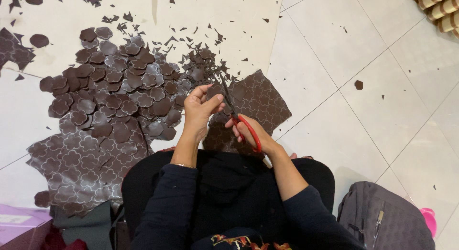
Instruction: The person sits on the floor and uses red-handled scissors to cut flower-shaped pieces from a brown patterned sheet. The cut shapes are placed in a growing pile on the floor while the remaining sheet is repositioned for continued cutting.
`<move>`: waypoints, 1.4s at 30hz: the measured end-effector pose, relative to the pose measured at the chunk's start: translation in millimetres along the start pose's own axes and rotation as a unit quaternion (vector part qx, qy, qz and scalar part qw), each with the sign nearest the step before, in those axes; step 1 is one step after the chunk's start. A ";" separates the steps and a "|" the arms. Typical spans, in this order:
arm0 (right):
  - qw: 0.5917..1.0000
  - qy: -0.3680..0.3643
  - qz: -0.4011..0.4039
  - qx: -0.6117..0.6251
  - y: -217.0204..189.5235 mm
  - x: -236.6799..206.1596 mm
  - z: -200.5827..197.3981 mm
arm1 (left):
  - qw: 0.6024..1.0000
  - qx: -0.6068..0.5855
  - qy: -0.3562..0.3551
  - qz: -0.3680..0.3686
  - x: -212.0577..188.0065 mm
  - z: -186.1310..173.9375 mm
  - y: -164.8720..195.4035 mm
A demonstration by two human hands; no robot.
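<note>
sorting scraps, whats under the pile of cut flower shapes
Under the pile of cut flower shapes a pale sheet and white floor tiles show at its edges; whatever lies beneath its middle is covered.

Left hand (200, 106): raised at 12 o'clock of the lap, fingers (206, 90) curled inward, thumb pressed toward them in a pinch. Forearm bare, dark sleeve to the wrist.
Right hand (249, 133): just beside, at 4 o'clock of the left, fingers closed in a grip; sleeve pushed to mid-forearm.
</note>
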State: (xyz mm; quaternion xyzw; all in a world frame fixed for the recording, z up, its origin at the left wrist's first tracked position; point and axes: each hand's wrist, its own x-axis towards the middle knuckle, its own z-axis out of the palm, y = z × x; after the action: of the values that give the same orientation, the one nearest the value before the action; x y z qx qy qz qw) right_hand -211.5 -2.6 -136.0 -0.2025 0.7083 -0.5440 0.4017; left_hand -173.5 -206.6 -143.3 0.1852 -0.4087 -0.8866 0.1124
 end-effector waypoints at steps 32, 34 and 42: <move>1.000 0.012 -0.018 0.002 -10.9 -2.0 7.7 | 1.000 0.012 0.004 0.000 -2.7 5.5 0.8; 1.000 0.016 -0.020 0.000 -11.5 -2.5 8.4 | 1.000 0.007 0.003 -0.007 -2.8 5.3 0.8; 1.000 0.021 -0.013 -0.014 -7.2 -1.4 6.4 | 1.000 -0.004 0.001 -0.011 -0.9 3.2 -0.7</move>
State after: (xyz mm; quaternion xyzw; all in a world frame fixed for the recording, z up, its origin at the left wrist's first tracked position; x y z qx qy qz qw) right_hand -206.7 -7.7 -129.4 -0.2061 0.7215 -0.5430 0.3771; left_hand -174.1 -203.6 -141.7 0.1896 -0.4029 -0.8894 0.1038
